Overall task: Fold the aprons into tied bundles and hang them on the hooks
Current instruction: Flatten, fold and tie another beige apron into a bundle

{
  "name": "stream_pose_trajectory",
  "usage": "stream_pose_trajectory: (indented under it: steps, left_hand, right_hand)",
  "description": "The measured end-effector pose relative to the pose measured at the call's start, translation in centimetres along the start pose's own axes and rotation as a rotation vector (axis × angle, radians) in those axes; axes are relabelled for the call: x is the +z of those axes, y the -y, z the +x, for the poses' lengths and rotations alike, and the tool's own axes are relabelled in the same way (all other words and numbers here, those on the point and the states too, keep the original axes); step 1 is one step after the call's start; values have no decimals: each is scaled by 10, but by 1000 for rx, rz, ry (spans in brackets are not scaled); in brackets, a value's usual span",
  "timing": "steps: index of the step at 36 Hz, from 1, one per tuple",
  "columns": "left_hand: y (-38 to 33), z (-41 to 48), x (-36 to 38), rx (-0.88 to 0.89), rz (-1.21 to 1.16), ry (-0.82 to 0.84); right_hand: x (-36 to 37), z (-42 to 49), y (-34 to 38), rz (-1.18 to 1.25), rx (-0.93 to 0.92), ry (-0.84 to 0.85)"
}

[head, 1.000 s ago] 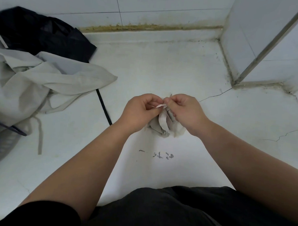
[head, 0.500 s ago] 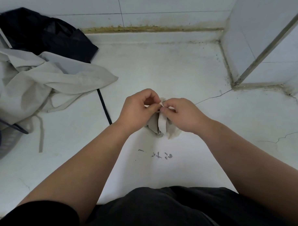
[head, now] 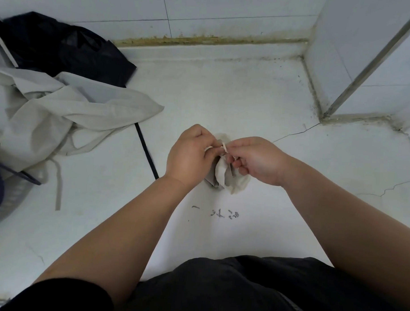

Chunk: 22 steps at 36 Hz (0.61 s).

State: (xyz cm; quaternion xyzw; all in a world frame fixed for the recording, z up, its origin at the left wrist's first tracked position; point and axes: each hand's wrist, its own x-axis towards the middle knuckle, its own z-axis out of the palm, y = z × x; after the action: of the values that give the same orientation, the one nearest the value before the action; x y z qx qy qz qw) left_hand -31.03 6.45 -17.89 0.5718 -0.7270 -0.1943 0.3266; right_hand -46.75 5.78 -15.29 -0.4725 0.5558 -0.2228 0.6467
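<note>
Two hands met over a white floor. The left hand [head: 190, 154] and the right hand [head: 257, 160] both pinched a thin strap [head: 223, 148] on a small folded apron bundle [head: 224, 177]. A loose pale apron [head: 61, 113] lay to the left, touching a black cloth [head: 63, 45].

readable text: none | dark scrawled marks [head: 225, 213] | on white surface [head: 247, 98] | illegible
</note>
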Motion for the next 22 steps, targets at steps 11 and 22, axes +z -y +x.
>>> stream_pose_trajectory:
  steps: [11, 22]
  left_hand:
    - [25, -5, -26, 132, 479, 112]
    - [15, -12, -20, -346, -65, 301]
  right_hand:
    - [-30, 6, -40, -1060, -324, -415]
    - [-24, 3, -45, -773, -166, -319]
